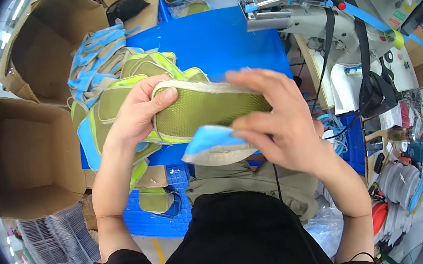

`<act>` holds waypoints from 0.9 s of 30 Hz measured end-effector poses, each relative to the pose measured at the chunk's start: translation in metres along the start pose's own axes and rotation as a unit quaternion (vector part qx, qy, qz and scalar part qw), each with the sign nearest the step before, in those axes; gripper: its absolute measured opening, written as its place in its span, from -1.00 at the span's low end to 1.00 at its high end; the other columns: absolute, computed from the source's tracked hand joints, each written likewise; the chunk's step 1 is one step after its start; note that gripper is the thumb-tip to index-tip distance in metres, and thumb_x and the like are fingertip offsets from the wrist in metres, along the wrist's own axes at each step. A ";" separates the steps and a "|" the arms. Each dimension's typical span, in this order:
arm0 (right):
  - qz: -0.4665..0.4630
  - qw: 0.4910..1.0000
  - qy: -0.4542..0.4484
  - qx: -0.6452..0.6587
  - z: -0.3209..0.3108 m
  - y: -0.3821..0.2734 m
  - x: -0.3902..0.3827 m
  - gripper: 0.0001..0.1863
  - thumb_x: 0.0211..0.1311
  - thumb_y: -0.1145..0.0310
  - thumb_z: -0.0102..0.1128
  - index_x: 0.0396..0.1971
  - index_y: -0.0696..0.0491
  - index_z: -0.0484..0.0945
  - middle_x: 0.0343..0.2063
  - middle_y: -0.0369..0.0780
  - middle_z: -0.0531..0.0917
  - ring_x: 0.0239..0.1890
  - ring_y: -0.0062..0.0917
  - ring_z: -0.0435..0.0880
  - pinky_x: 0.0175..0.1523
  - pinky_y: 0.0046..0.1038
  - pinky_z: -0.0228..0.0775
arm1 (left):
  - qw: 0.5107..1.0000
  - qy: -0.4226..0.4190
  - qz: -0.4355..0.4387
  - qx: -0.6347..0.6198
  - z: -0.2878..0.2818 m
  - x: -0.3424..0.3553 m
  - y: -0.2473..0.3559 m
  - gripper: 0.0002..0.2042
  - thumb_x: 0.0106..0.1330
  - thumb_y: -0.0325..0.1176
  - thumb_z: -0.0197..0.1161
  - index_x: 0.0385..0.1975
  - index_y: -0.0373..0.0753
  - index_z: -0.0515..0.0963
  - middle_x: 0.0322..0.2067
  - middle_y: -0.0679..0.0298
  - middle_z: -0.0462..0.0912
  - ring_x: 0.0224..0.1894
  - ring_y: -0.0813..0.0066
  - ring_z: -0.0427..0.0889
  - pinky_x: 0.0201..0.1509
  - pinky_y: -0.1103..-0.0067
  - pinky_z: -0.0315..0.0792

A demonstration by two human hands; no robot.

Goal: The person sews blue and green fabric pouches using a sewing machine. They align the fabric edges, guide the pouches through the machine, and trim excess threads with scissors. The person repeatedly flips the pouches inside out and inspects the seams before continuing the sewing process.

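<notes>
My left hand [146, 108] grips the left end of an olive-green mesh shoe piece [203, 106] with pale edging, its thumb flat on the mesh. Over the other end is my right hand [279, 123], its upper fingers smeared by motion. Its thumb and a finger close on a blue-and-whitish flap [212, 141] that hangs at the piece's near edge. I cannot tell how the flap joins the mesh. Behind my left hand lies a pile of green shoe pieces [113, 104], with lime trim on several.
The blue table [226, 35] carries blue-and-beige strips [99, 58] at its far left. Two cardboard boxes [29, 154] stand on the left. A sewing machine [308, 20] is at the far right, with a blue tape [372, 20] running to it. Grey stacked sheets [58, 238] sit lower left.
</notes>
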State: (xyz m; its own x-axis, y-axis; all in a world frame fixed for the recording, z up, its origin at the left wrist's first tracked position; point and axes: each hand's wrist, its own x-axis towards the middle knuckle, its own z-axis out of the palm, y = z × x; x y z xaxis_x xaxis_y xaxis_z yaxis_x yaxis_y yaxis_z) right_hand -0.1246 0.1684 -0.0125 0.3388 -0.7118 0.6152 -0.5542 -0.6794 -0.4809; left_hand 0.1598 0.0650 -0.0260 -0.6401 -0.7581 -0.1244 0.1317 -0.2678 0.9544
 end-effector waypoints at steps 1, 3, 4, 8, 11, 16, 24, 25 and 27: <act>0.011 1.000 -0.001 0.023 0.002 0.006 0.003 -0.83 -0.01 0.44 0.46 -0.36 0.07 0.72 0.01 -0.13 0.68 -0.08 -0.24 0.69 0.04 -0.30 0.50 | 1.000 -0.012 -0.008 -0.001 0.002 0.004 -0.003 -0.82 0.40 -0.29 0.38 -0.18 -0.24 0.62 -0.29 0.41 0.69 -0.26 0.74 0.60 -0.15 0.69 0.49; 0.085 0.991 -0.028 0.103 0.012 0.017 -0.004 -0.83 0.09 0.43 0.47 -0.32 0.15 0.73 -0.06 -0.08 0.70 -0.07 -0.24 0.69 0.05 -0.32 0.49 | 0.999 -0.033 -0.022 -0.003 0.005 0.011 -0.010 -0.76 0.34 -0.29 0.43 -0.10 -0.25 0.64 -0.24 0.39 0.71 -0.24 0.73 0.61 -0.12 0.71 0.49; 0.124 0.983 -0.034 0.134 0.014 0.021 -0.006 -0.85 0.12 0.43 0.46 -0.33 0.14 0.73 -0.10 -0.08 0.71 -0.11 -0.25 0.69 0.01 -0.33 0.49 | 0.998 -0.010 0.000 0.054 0.007 0.014 -0.013 -0.77 0.34 -0.31 0.43 -0.11 -0.26 0.64 -0.24 0.38 0.72 -0.24 0.73 0.61 -0.12 0.70 0.49; 0.225 0.949 -0.046 0.216 0.020 0.030 -0.016 -0.86 0.18 0.44 0.44 -0.31 0.19 0.73 -0.20 -0.10 0.73 -0.22 -0.39 0.69 -0.09 -0.45 0.47 | 0.972 0.059 0.093 0.209 0.017 0.024 -0.028 -0.82 0.37 -0.40 0.39 -0.11 -0.32 0.65 -0.21 0.34 0.73 -0.21 0.71 0.64 -0.11 0.69 0.53; 0.256 0.933 -0.041 0.250 0.022 0.042 -0.023 -0.83 0.18 0.43 0.45 -0.30 0.21 0.72 -0.21 -0.11 0.73 -0.22 -0.45 0.69 -0.08 -0.46 0.45 | 0.985 0.074 0.094 0.123 0.021 0.033 -0.037 -0.84 0.39 -0.43 0.36 -0.11 -0.33 0.66 -0.20 0.31 0.74 -0.19 0.68 0.66 -0.08 0.68 0.56; 0.305 0.909 -0.071 0.275 0.020 0.053 -0.023 -0.83 0.16 0.43 0.46 -0.30 0.21 0.73 -0.10 -0.11 0.73 -0.13 -0.41 0.68 0.01 -0.44 0.45 | 0.994 0.072 0.074 0.022 0.025 0.039 -0.045 -0.83 0.41 -0.39 0.35 -0.10 -0.31 0.64 -0.19 0.28 0.75 -0.17 0.64 0.68 -0.05 0.66 0.58; 0.298 0.943 -0.002 0.149 0.027 0.068 -0.073 -0.84 0.16 0.45 0.44 -0.28 0.18 0.75 0.27 0.01 0.52 0.33 -0.22 0.49 0.36 -0.31 0.31 | 0.988 0.156 -0.001 0.002 -0.029 0.071 -0.094 -0.78 0.44 -0.31 0.31 -0.05 -0.29 0.59 -0.22 0.31 0.71 -0.20 0.63 0.65 -0.06 0.64 0.53; 0.314 0.937 -0.006 0.151 0.032 0.067 -0.089 -0.85 0.17 0.46 0.43 -0.27 0.18 0.75 0.26 0.01 0.53 0.33 -0.22 0.50 0.35 -0.30 0.31 | 0.987 0.156 -0.006 0.032 -0.037 0.078 -0.111 -0.77 0.44 -0.31 0.31 -0.05 -0.30 0.58 -0.22 0.30 0.71 -0.20 0.62 0.65 -0.05 0.63 0.52; 0.355 0.918 -0.042 0.171 0.036 0.056 -0.110 -0.87 0.19 0.50 0.41 -0.26 0.18 0.73 0.12 -0.05 0.65 0.18 -0.28 0.63 0.24 -0.34 0.42 | 0.978 0.175 0.004 0.112 -0.048 0.089 -0.146 -0.71 0.47 -0.24 0.27 -0.02 -0.35 0.57 -0.20 0.26 0.70 -0.17 0.55 0.65 -0.04 0.59 0.52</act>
State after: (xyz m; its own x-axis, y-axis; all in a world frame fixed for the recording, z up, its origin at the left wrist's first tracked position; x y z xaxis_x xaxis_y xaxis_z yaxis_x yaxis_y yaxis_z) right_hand -0.1659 0.2024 -0.1297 0.0506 -0.9983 0.0272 -0.3918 -0.0449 -0.9189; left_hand 0.1197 0.0076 -0.1898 -0.3366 -0.9271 -0.1650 -0.0589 -0.1541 0.9863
